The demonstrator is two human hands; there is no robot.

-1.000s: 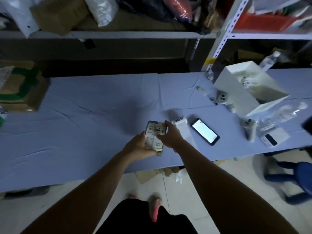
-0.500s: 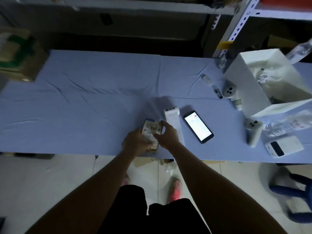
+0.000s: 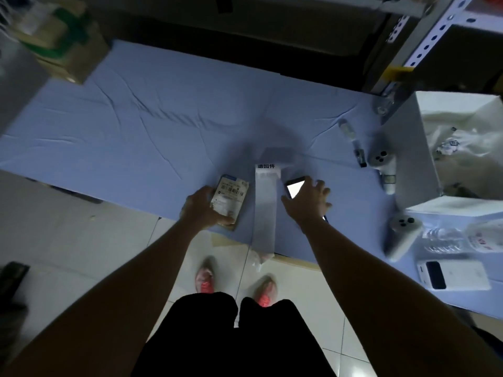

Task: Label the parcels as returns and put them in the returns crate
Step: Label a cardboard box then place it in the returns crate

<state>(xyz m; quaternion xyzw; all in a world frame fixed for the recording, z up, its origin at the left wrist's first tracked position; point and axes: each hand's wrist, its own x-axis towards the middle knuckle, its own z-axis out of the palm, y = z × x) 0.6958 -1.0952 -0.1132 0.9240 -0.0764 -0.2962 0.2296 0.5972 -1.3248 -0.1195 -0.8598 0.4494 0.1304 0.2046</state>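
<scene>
My left hand (image 3: 202,206) grips a small brown parcel (image 3: 230,197) with a white barcode label, held at the front edge of the blue-covered table (image 3: 152,126). To its right a strip of white return labels (image 3: 266,202) runs from a small roll toward me and hangs over the edge. My right hand (image 3: 309,201) hovers with spread fingers over a lit phone (image 3: 295,187), holding nothing. A white crate (image 3: 413,153) with white bags inside stands at the right.
Two white handheld devices (image 3: 381,160) (image 3: 402,234), a marker, a plastic bottle (image 3: 462,240) and a white power bank (image 3: 451,276) lie at the right. A taped cardboard box (image 3: 62,42) sits at the back left. Metal shelving stands behind the table.
My right hand has left the parcel and moved right, over the phone. My left hand still grips the parcel. The camera has tilted further down.
</scene>
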